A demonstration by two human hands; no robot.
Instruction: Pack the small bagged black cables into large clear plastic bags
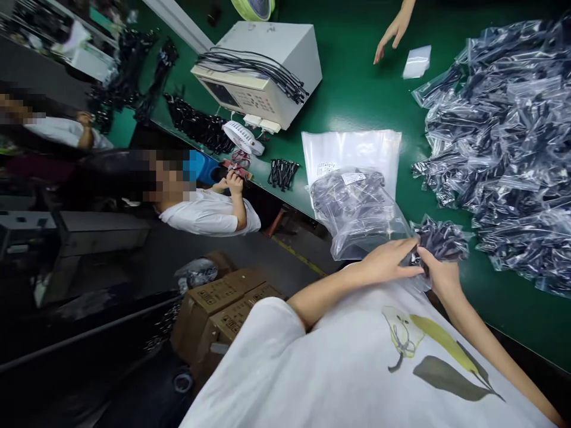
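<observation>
My left hand [392, 260] is at the edge of a large clear plastic bag [352, 232], its fingers closed on the plastic. Black bagged pieces fill that bag, and a white label [352, 178] lies on top. Close beside it, my right hand [444, 276] grips a bunch of small bagged black cables [441, 238], thumb toward the left hand. The bunch touches the big bag's edge; whether part of it is inside, I cannot tell. Under the big bag lie flat clear bags [375, 145].
A large heap of bagged cables [517, 142] covers the table's right side. A boxy instrument [267, 77] with cables on top, a small white fan [243, 138] and a cable bundle [284, 173] stand leftward. A co-worker's hand [395, 32] is near small bags [417, 62]. Cartons [223, 303] stand below.
</observation>
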